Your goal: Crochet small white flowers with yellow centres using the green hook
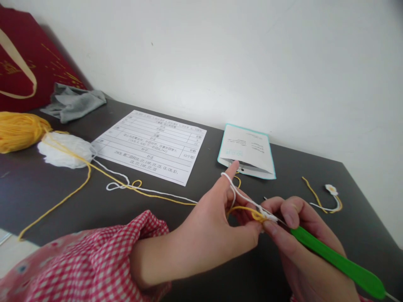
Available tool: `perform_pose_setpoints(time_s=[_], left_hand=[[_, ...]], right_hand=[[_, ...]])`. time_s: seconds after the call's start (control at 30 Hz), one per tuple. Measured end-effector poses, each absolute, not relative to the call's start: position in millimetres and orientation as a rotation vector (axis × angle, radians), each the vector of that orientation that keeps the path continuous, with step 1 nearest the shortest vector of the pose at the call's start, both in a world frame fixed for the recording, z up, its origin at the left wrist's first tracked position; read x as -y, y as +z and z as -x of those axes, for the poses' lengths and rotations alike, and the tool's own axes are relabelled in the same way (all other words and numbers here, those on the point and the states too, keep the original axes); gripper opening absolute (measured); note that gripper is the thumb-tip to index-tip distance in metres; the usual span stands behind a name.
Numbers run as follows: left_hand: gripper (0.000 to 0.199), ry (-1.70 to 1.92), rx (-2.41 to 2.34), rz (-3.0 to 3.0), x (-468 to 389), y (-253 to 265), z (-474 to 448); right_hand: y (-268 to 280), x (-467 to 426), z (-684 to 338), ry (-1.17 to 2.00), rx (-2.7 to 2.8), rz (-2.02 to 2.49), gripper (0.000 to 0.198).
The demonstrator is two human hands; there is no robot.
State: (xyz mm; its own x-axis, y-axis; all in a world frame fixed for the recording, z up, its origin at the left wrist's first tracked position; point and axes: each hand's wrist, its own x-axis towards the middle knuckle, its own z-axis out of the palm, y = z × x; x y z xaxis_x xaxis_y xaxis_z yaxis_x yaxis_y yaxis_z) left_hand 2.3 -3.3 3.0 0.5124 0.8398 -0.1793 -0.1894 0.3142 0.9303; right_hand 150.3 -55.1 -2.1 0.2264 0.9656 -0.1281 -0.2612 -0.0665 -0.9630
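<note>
My left hand (pixel 217 222) pinches a small piece of white and yellow crochet work (pixel 262 215) between thumb and fingers. White yarn (pixel 241 193) loops over its raised index finger. In my right hand (pixel 302 235) is a crochet hook with a green handle (pixel 338 262), its metal shaft at the white stitches. The right fingertips also touch the work's edge; the hook's tip is hard to make out. From a white yarn ball (pixel 64 151) and a yellow yarn skein (pixel 20 132) at the left, strands run across the table to the left hand.
A printed pattern sheet (pixel 147 147) lies behind the hands. Near the wall is a white packet with a turquoise edge (pixel 247 147). A small crocheted flower (pixel 331 189) with yarn tails lies right. A red bag (pixel 28 54) and grey cloth (pixel 75 102) stand back left on the dark table (pixel 103 209).
</note>
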Motion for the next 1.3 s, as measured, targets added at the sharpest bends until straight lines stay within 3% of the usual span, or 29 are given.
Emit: perform_pose_setpoints(time_s=[0.5,1.3], left_hand=[[0.100,0.811,-0.697,-1.062,5.8,-6.2,-1.9],[0.094,0.797,-0.620,-0.933,5.5,-3.0,-2.2]], right_hand=[[8.2,51.3,-142.0,1.281,0.649,1.209,0.034],[6.4,50.0,-144.3,1.496,0.545,1.027,0.021]])
